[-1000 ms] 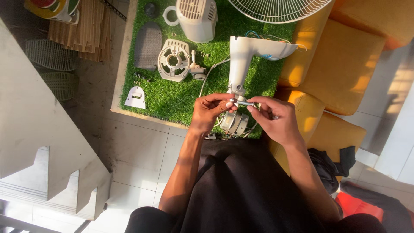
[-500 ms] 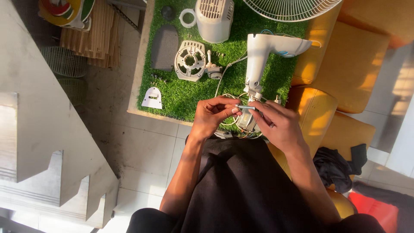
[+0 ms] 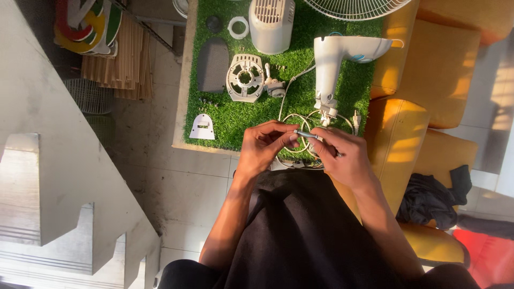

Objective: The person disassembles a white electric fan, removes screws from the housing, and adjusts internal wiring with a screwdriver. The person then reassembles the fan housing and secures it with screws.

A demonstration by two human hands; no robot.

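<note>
White thin cable [image 3: 306, 134] is pinched between left hand [image 3: 263, 147] and right hand [image 3: 342, 155]; hard pulling may break its wire.

Warm, low sunlight comes in from the right, gilding the yellow cushions [image 3: 423, 85] with bright patches; the white fan stand [image 3: 334, 64] glares nearly to blown-out where the light strikes it; the left hand [image 3: 263, 147] and right hand [image 3: 342, 158] are lit orange on their upper sides, their undersides shaded; the black garment [image 3: 305, 235] swallows all detail; the tiled floor [image 3: 176, 187] sits in cooler, dimmer shade; the artificial grass mat [image 3: 300, 101] is dappled; focus is fairly sharp throughout, with slight wide-angle stretching at the edges.
</note>
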